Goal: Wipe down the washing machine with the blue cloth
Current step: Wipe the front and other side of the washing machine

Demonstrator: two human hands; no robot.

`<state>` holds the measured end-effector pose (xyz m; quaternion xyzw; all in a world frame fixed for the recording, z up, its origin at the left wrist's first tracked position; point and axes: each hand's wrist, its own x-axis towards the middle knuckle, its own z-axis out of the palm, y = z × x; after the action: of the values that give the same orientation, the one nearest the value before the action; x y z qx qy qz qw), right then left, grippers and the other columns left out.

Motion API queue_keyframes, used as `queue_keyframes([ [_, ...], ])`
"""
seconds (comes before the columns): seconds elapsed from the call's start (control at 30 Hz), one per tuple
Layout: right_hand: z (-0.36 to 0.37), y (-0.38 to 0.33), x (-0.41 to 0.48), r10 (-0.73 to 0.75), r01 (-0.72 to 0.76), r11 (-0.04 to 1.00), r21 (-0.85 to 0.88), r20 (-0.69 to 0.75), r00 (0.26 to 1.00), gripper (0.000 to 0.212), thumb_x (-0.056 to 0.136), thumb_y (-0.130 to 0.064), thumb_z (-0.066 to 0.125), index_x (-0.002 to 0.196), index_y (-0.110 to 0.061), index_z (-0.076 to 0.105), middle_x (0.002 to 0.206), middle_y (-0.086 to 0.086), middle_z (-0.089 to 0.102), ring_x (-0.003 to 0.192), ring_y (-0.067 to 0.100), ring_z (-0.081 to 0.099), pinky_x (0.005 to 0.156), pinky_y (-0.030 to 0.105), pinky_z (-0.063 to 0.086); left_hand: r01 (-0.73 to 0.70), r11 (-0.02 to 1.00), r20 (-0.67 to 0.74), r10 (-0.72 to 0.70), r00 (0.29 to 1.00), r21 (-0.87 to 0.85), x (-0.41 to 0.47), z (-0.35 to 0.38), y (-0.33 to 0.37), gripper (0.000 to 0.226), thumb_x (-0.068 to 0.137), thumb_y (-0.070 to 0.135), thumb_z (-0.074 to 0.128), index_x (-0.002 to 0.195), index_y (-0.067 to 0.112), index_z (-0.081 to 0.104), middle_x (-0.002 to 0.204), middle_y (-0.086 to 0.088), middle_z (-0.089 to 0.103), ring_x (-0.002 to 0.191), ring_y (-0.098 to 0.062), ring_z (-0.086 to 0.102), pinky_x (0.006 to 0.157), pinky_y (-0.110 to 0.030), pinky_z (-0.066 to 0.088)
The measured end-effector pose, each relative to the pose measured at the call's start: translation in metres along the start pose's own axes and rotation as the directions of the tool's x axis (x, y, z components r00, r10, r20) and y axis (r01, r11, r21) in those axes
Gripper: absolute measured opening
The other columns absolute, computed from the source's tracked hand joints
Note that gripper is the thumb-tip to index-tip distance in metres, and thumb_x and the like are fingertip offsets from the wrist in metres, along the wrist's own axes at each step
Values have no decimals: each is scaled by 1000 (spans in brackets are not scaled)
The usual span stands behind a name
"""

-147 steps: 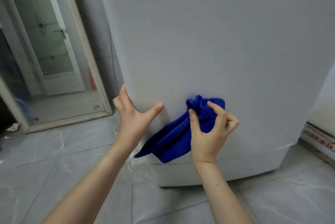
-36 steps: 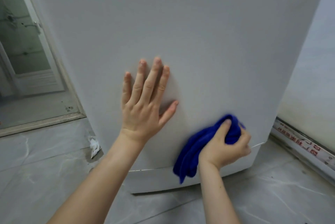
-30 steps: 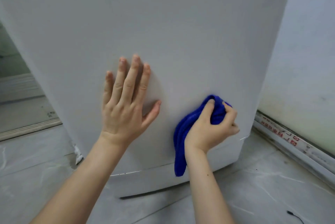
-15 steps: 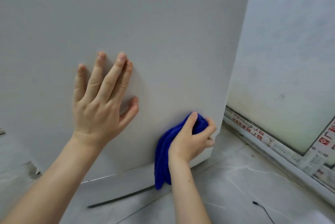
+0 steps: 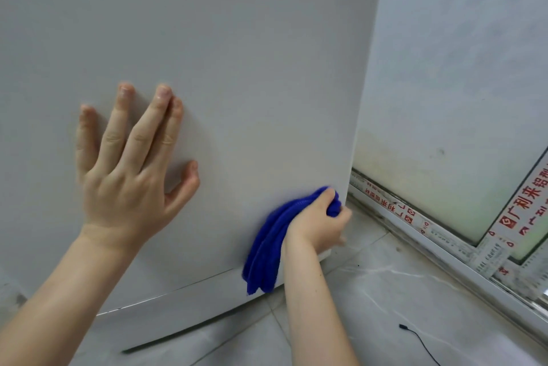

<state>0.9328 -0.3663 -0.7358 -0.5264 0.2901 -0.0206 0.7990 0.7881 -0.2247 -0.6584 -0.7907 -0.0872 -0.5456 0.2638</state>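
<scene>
The white washing machine [image 5: 237, 54] fills the left and middle of the head view, its flat panel facing me. My left hand [image 5: 130, 170] lies flat against the panel with fingers spread and straight. My right hand [image 5: 318, 224] grips the bunched blue cloth [image 5: 267, 250] low down at the panel's right vertical edge. The cloth's loose end hangs down over the machine's base strip.
Grey marbled floor tiles [image 5: 370, 291] run below the machine. To the right stand a pale wall [image 5: 459, 54] and an aluminium window frame [image 5: 444, 250] with red-lettered stickers at floor level. A thin black cable [image 5: 421, 345] lies on the floor at lower right.
My right hand has carried the cloth rightward along the lower panel to its right edge. My left hand moved from the panel's left corner to lie flat on the face. The view swung right.
</scene>
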Motion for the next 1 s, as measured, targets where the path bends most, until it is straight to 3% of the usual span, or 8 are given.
queue_keyframes([
  [0.1, 14, -35, -12, -352, 348, 936, 61, 103, 930, 28, 89, -49, 64, 104, -25, 60, 111, 2, 43, 85, 16, 56, 59, 7, 37, 8, 998, 39, -6, 999, -57, 0, 0, -2, 68, 97, 33, 51, 156, 12, 27, 166, 3, 16, 152, -32, 17, 101, -70, 39],
  [0.23, 20, -52, -11, -845, 845, 521, 120, 210, 492, 30, 83, -38, 74, 106, -20, 69, 106, 7, 48, 95, 14, 54, 77, 1, 36, 27, 995, 61, -22, 998, -93, -1, 1, -1, 67, 98, 34, 47, 158, 15, 22, 166, 5, 13, 152, -31, 14, 103, -72, 36],
  [0.37, 12, -20, 17, -274, 272, 960, 66, 15, 962, 25, 87, -45, 69, 94, -22, 65, 109, 9, 51, 77, 20, 57, 67, 28, 42, 27, 993, 110, -14, 994, -113, -2, 2, -4, 68, 100, 36, 44, 159, 16, 18, 167, 5, 10, 150, -38, 19, 105, -73, 31],
  [0.43, 2, -10, 29, 23, -22, 1000, 19, -28, 999, 30, 90, -50, 63, 90, -20, 58, 115, 10, 48, 68, 18, 55, 58, 28, 38, 35, 990, 139, -15, 990, -139, -2, 2, -4, 68, 100, 36, 42, 159, 18, 15, 167, 5, 9, 148, -41, 24, 107, -73, 29],
  [0.53, 3, -25, 20, -110, 110, 994, 6, 36, 993, 28, 91, -49, 61, 95, -21, 59, 113, 6, 45, 73, 17, 57, 57, 25, 40, 62, 987, 156, -39, 987, -149, -2, 2, -4, 68, 100, 40, 39, 160, 19, 13, 167, 6, 7, 149, -41, 21, 108, -73, 26],
  [0.73, 24, -67, -12, -879, 873, 455, 176, 245, 409, 30, 83, -37, 74, 107, -19, 71, 106, 7, 49, 96, 14, 56, 82, 0, 34, 133, 969, 244, -80, 967, -208, -6, 8, -8, 69, 100, 44, 35, 160, 26, 7, 167, 4, 6, 150, -39, 18, 109, -73, 25],
  [0.87, 19, -35, 17, -430, 427, 901, 81, 18, 903, 28, 86, -40, 73, 95, -15, 68, 104, 14, 57, 71, -4, 54, 59, 8, 35, 154, 964, 302, -83, 950, -218, -4, 6, -7, 72, 99, 45, 36, 160, 26, 2, 167, -3, 5, 151, -39, 11, 110, -73, 22],
  [1.0, -1, -12, 36, 41, -39, 998, 54, -43, 998, 28, 91, -48, 63, 82, -21, 56, 118, 11, 51, 68, 18, 57, 56, 27, 38, 147, 961, 295, -74, 953, -234, -6, 5, -9, 72, 99, 45, 36, 160, 25, 3, 168, 0, 4, 151, -38, 12, 110, -73, 23],
])
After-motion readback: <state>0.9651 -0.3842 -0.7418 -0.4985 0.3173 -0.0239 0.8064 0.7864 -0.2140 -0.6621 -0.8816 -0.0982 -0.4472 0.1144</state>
